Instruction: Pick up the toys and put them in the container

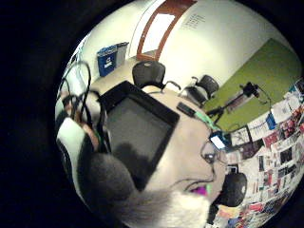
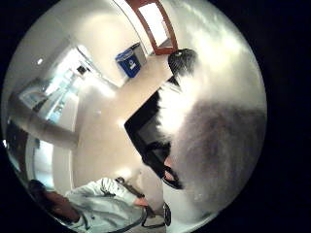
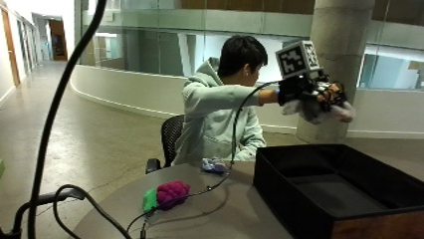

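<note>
The black container [image 3: 344, 191] sits open on the table [image 3: 218, 209]. Above it, the gloved right hand [image 3: 311, 94] has its fingers curled round a grey-and-white plush toy [image 3: 318, 112]. Released from this height, the plush could bounce off the rim. A purple toy [image 3: 172, 193] and a small bluish toy [image 3: 214, 166] wait on the table

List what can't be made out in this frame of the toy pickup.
- Gloved right hand: outside view shows it gripping a grey-and-white plush toy, but blur hides what animal it is.
- Black container: cut off by the frame edge; its near wall hides part of its floor.
- Small blue toy on the table: too small to identify.
</note>
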